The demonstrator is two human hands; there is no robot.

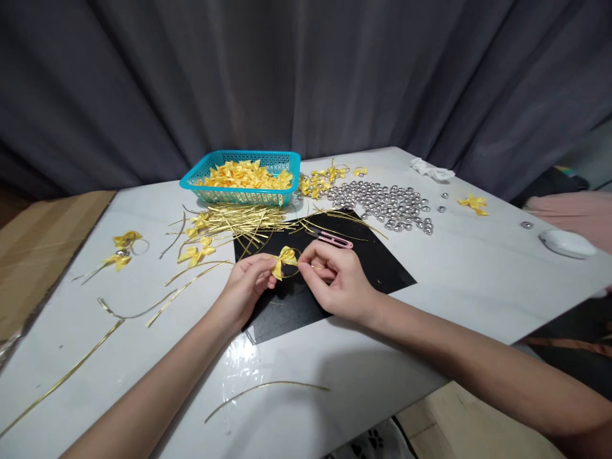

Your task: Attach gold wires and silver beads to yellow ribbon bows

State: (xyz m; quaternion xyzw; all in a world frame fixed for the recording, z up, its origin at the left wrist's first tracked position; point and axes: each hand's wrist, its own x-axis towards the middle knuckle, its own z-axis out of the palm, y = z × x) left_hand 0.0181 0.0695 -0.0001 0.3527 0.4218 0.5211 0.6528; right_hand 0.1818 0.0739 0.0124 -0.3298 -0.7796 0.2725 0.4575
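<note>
Teal basket (282,162) full of yellow bows at the back of the table (478,280), silver beads (392,205) beside it, pink snips (335,240) on a black mat (377,264), white mouse (567,243) far right.

On the tabletop (430,319), the basket (241,177) of bows stands behind the wire ties (234,223), with the beads (387,204) to its right and the mat (335,274) in front.

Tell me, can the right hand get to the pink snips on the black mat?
Probably yes. The small pink snips lie on the black mat just beyond the right hand, with nothing between them. But that hand and the left hand are pinching a yellow ribbon bow, so it would need to let go first.
</note>
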